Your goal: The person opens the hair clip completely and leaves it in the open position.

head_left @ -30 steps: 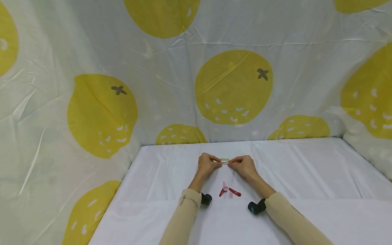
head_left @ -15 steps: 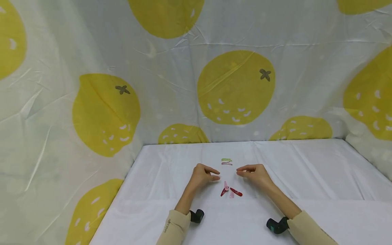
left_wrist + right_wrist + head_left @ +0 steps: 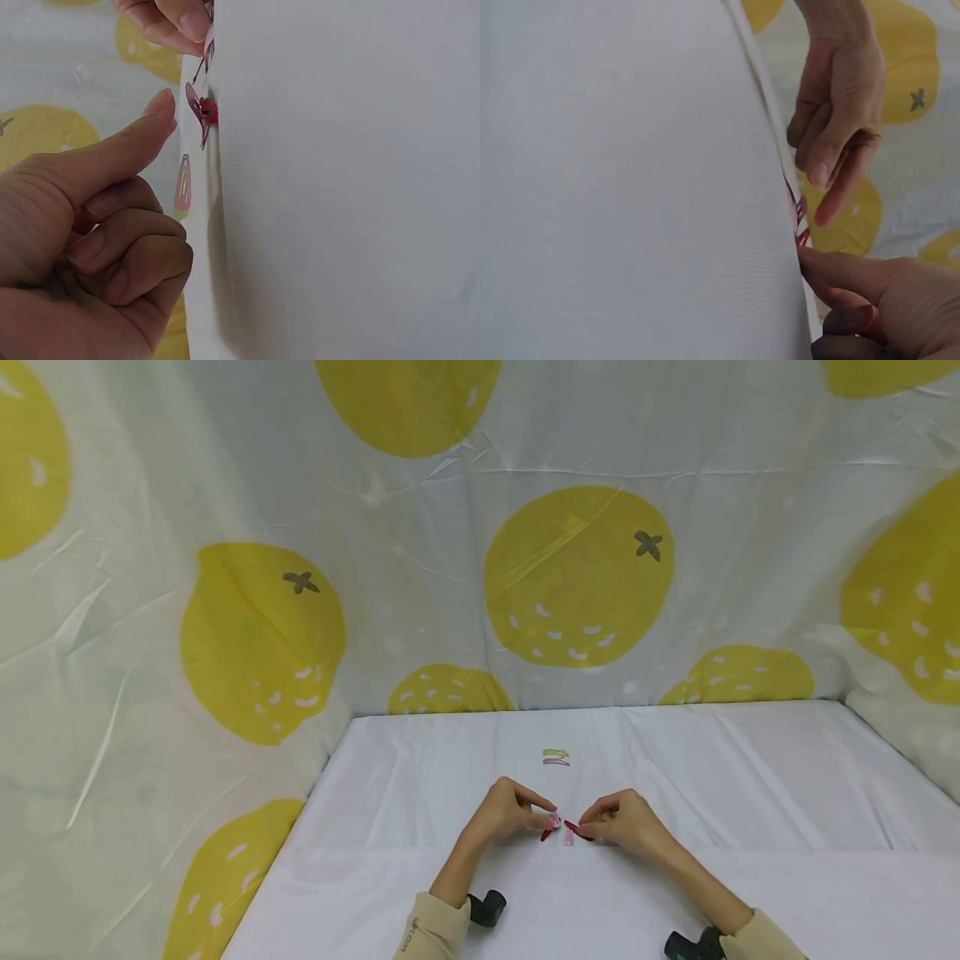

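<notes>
My left hand (image 3: 507, 807) reaches from the left with thumb and forefinger at a pink snap hair clip (image 3: 556, 820). In the left wrist view a narrow gap shows between this thumb and the clip (image 3: 193, 101); the other fingers are curled in. A red hair clip (image 3: 547, 835) lies partly under the pink one. My right hand (image 3: 626, 820) pinches another red hair clip (image 3: 571, 826) between thumb and forefinger, low over the table. Between the hands lies a pale pink striped clip (image 3: 568, 837). The right thumb hides part of the gripped clip in the right wrist view.
Farther back on the white-covered table (image 3: 450, 752) lie a green hair clip (image 3: 555, 752) and a dull pink one (image 3: 556, 762), one behind the other. A white curtain with yellow lemons (image 3: 577, 577) stands behind the table and along its sides. Black wrist cameras (image 3: 487, 908) hang at both wrists.
Both hands have let go of the green and dull pink clips at the back, drawn apart, then come forward and together to the pink and red clips nearer the front.
</notes>
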### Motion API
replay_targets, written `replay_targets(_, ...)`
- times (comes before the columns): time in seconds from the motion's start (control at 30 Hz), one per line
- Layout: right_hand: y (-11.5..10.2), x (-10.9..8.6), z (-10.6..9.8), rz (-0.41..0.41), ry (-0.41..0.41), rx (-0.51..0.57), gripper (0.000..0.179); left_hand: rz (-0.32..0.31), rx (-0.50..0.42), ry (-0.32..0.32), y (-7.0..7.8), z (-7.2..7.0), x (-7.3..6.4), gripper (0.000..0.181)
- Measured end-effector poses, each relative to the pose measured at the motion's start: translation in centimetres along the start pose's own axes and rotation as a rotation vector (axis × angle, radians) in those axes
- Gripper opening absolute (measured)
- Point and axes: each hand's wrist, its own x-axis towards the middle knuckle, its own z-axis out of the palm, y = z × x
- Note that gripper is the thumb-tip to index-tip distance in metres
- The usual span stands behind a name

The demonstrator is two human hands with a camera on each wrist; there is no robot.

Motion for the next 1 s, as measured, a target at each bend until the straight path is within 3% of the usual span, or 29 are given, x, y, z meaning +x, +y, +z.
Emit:
replay_targets(0.6,-0.3,0.0,0.1,0.007,-0.037,0.008,0.011,0.025,0.015,-0.057,-0.2,1.1,0.1,0.014)
replay_targets(1.0,-0.5,0.3,0.2,-0.035,-0.103,0.118,0.016,0.048,0.018,-0.015,0.1,1.3,0.1,0.006)
